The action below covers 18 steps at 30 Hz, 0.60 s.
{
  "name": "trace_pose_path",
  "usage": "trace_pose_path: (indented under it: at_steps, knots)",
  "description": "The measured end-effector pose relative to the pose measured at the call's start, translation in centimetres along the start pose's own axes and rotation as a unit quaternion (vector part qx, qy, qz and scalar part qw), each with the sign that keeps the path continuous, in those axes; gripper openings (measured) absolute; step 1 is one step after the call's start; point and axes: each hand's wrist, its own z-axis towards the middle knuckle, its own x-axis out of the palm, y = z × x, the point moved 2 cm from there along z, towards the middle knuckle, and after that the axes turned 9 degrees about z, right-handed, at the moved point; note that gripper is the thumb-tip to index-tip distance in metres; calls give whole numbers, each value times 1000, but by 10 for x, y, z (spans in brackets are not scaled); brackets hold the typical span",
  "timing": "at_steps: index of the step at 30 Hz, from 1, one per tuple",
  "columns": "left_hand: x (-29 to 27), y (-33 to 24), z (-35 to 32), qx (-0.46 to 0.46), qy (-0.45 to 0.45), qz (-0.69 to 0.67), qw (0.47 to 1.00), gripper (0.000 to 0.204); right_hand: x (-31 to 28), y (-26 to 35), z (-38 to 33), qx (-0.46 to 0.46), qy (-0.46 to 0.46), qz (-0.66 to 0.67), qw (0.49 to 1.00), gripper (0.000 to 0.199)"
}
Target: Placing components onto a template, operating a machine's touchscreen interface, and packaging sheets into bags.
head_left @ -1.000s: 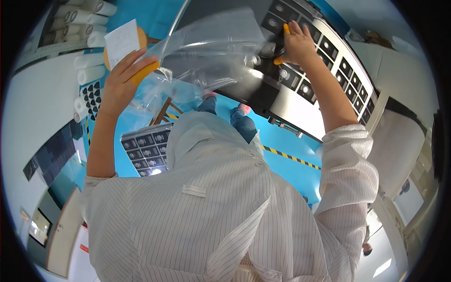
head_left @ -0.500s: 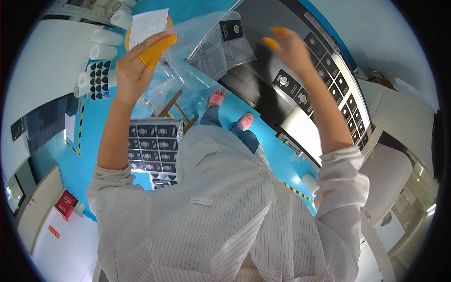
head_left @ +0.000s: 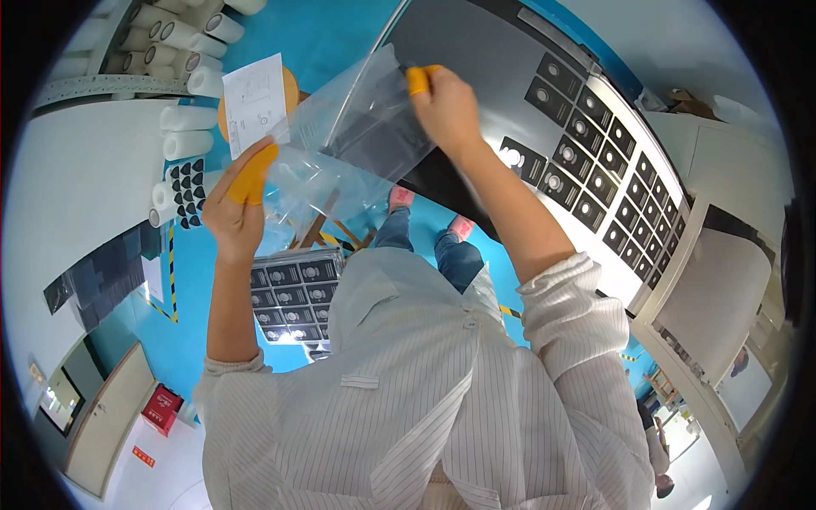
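A clear plastic sheet (head_left: 314,170), bag-like and creased, stretches between my hands above the floor. My left hand (head_left: 236,208), with orange finger cots, pinches its left side. My right hand (head_left: 450,110), also in orange cots, is closed at the sheet's upper right edge. A small dark piece shows at the right fingertips; most of it is hidden. Darker rectangular patches (head_left: 374,140) show through the film. Right of my right hand, rows of black square labels with round silver marks (head_left: 571,157) lie on the worktop.
The black worktop (head_left: 459,42) has a lit white panel (head_left: 614,251) at right. A sheet of paper (head_left: 255,102) rests on a round wooden stool (head_left: 293,89). Below my left forearm is a stack of printed label sheets (head_left: 293,293). White rolls (head_left: 189,132) line the left bench (head_left: 93,178).
My right hand has moved left from over the worktop to the sheet's upper right edge and closed there. My left hand has lowered slightly, still pinching the sheet. The whole view has shifted.
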Motion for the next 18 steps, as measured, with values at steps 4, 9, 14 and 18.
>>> trace_pose_path:
  at_steps: [4, 9, 14, 18]
  knots:
    - [1, 25, -26, -79, -27, -32, 996, 19, -39, -38, 1, 44, -68, 18, 997, 20]
    - [10, 89, -58, -331, -156, -299, 881, 29, -98, -75, -27, 334, -161, 435, 820, 31]
    - [1, 241, -133, -332, -269, -644, 635, 33, -151, -137, -83, 406, -269, 332, 808, 26]
    - [-10, 329, -234, -515, -431, -405, 620, 29, -152, -154, -92, 395, -278, 306, 820, 22]
